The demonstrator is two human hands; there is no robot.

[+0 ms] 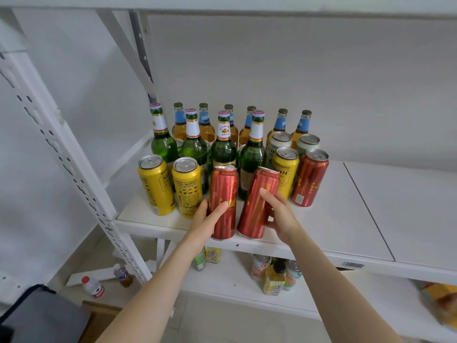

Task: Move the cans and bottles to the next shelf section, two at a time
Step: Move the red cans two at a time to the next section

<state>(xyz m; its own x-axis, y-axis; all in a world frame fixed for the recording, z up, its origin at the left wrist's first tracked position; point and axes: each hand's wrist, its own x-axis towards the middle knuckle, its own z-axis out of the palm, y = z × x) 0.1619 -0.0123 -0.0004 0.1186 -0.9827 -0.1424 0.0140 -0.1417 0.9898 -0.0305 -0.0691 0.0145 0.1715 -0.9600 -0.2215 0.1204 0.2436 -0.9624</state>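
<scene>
Both hands are wrapped around red cans at the front edge of the white shelf (321,219): the left hand (206,219) is closed on a red can (223,201) that is held nearly upright, its base at the shelf's front lip, and the right hand (279,214) is clamped on a second red can (257,204), which is tilted with its top leaning right and away. The two held cans are just beside each other, apart at the top. To their left, two yellow cans (170,184) are stood side by side on the shelf. Behind the held cans, four green bottles (223,147) are ranged in a row, and to the right a yellow can (285,169) and a third red can (309,179) are seen, with two pale cans (280,142) behind them. Furthest back, near the wall, amber bottles (279,127) with blue neck labels are lined up. The right-hand shelf section (405,209), past the seam, is seen bare.
</scene>
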